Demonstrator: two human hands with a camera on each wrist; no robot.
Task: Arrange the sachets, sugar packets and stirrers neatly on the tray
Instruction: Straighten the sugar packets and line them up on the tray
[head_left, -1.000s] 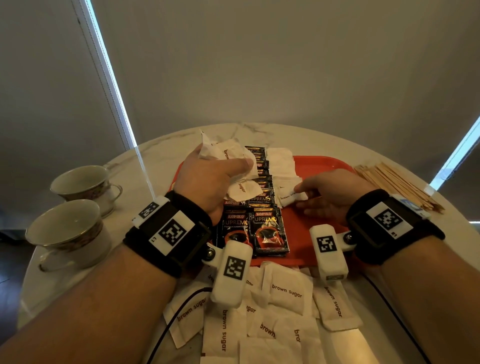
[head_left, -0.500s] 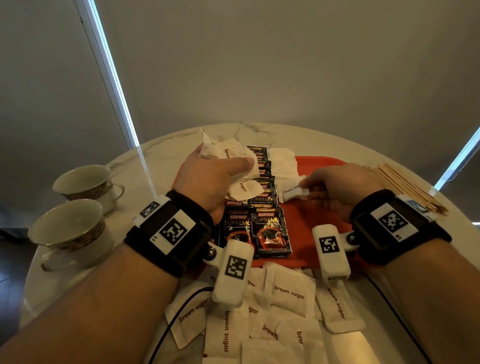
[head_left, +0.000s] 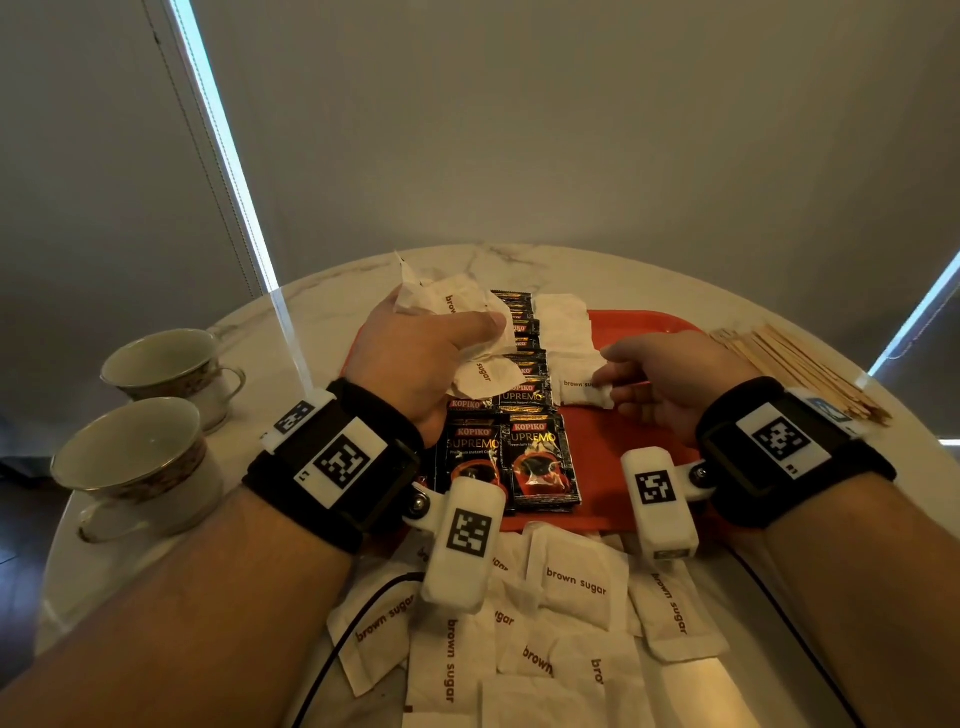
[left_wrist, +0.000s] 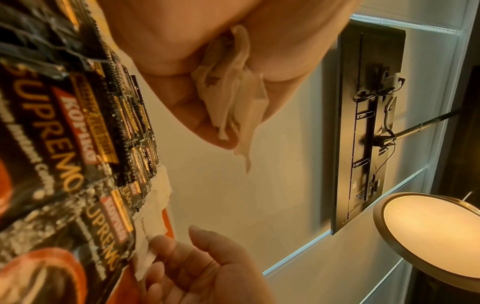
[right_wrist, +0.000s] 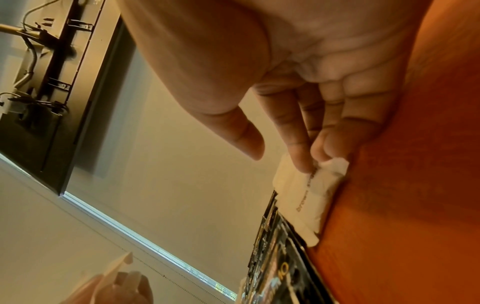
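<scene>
A red tray (head_left: 592, 457) carries a column of black coffee sachets (head_left: 537, 462) and, to their right, a row of white sugar packets (head_left: 563, 327). My left hand (head_left: 457, 332) hovers over the tray's left side and grips a crumpled bundle of sugar packets (left_wrist: 233, 98). My right hand (head_left: 608, 366) rests its fingertips (right_wrist: 302, 162) on one brown sugar packet (head_left: 579, 393) that lies at the near end of the white row, against the sachets. Its thumb stands clear of the packet. Wooden stirrers (head_left: 800, 369) lie in a pile on the table, right of the tray.
Several loose brown sugar packets (head_left: 574, 582) are scattered on the round marble table (head_left: 311, 322) between the tray and me. Two teacups (head_left: 130, 462) (head_left: 166, 364) stand at the left edge. A black cable runs under my left wrist.
My right hand lifted the sugar packet a little, then set it down flat on the tray beside the sachets, and the thumb came off it. The left hand stayed put with its bundle.
</scene>
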